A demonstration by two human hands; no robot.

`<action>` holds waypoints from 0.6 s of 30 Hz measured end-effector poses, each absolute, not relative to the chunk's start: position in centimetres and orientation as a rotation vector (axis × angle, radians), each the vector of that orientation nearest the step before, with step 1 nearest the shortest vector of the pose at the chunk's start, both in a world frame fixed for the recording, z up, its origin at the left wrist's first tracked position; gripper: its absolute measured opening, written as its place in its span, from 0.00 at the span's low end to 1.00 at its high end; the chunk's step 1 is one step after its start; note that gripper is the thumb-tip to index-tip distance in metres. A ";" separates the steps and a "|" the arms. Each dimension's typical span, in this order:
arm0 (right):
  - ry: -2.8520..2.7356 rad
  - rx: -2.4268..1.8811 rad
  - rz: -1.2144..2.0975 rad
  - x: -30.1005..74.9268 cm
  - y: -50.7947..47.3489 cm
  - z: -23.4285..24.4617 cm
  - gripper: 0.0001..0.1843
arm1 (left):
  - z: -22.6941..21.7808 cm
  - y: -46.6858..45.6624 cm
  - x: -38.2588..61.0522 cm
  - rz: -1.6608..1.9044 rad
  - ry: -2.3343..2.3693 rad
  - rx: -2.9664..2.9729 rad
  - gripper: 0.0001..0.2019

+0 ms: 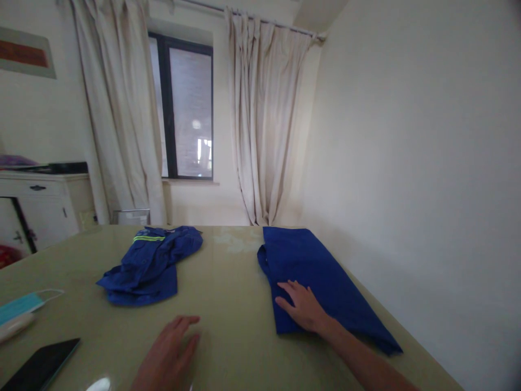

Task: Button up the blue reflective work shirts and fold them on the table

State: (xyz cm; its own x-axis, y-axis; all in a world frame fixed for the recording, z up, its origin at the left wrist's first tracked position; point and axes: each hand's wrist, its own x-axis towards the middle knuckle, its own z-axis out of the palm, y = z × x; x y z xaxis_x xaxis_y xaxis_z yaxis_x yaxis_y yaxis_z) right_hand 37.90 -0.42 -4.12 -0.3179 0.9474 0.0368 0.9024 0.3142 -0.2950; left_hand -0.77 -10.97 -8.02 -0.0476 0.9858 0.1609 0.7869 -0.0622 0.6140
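Note:
A folded dark blue garment (313,266) lies flat along the right side of the table; its exact kind is not plain. My right hand (303,307) rests on its near left part, fingers spread. My left hand (173,347) is over the table's near part, holding nothing, with thumb and fingers apart. Beyond it lies a crumpled blue work jacket (150,266) with a yellow-green reflective stripe. A gap of bare tabletop separates the two blue garments.
At the table's (228,304) left are a black phone (40,364), a light blue face mask (22,307) and a whitish object (16,327). A wall (415,163) runs along the right. Curtains (268,108) and a window (191,108) stand behind; a white cabinet (44,206) is at far left.

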 end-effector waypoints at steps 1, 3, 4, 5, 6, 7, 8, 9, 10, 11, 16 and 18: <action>-2.363 -1.712 0.327 37.3 -0.8 -4.8 0.39 | -7.8 -9.8 -1.6 0.815 2.070 1.924 0.28; -2.368 -1.707 0.291 37.1 -0.9 -5.7 0.41 | -7.5 -7.7 -3.0 0.719 2.417 1.900 0.34; -2.378 -1.688 0.276 37.6 -0.6 -5.8 0.39 | -7.4 -6.9 -3.6 0.658 2.560 1.844 0.37; -2.385 -1.675 0.268 38.4 0.0 -5.7 0.36 | -7.5 -6.1 -4.1 0.602 2.670 1.777 0.39; -2.390 -1.675 0.262 39.4 0.8 -5.5 0.34 | -7.6 -5.4 -4.5 0.548 2.747 1.710 0.41; -2.387 -1.688 0.252 40.5 1.6 -5.2 0.33 | -7.6 -4.9 -4.9 0.500 2.796 1.651 0.42; -2.373 -1.712 0.237 41.5 2.4 -4.9 0.32 | -7.7 -4.4 -5.2 0.456 2.823 1.611 0.42; -2.346 -1.741 0.217 42.3 3.1 -4.6 0.31 | -7.6 -4.0 -5.5 0.420 2.832 1.598 0.41; -2.313 -1.768 0.198 42.8 3.6 -4.3 0.30 | -7.4 -3.7 -5.8 0.392 2.821 1.620 0.39; -2.277 -1.789 0.178 42.9 4.0 -4.1 0.28 | -7.0 -3.4 -6.0 0.370 2.797 1.674 0.36; -2.127 -1.726 0.097 37.3 3.9 -4.4 0.25 | -4.8 -2.9 -5.5 0.416 2.509 1.978 0.24; -2.050 -1.580 0.203 33.3 3.4 -4.8 0.24 | -4.4 -3.7 -3.3 0.470 2.348 2.023 0.21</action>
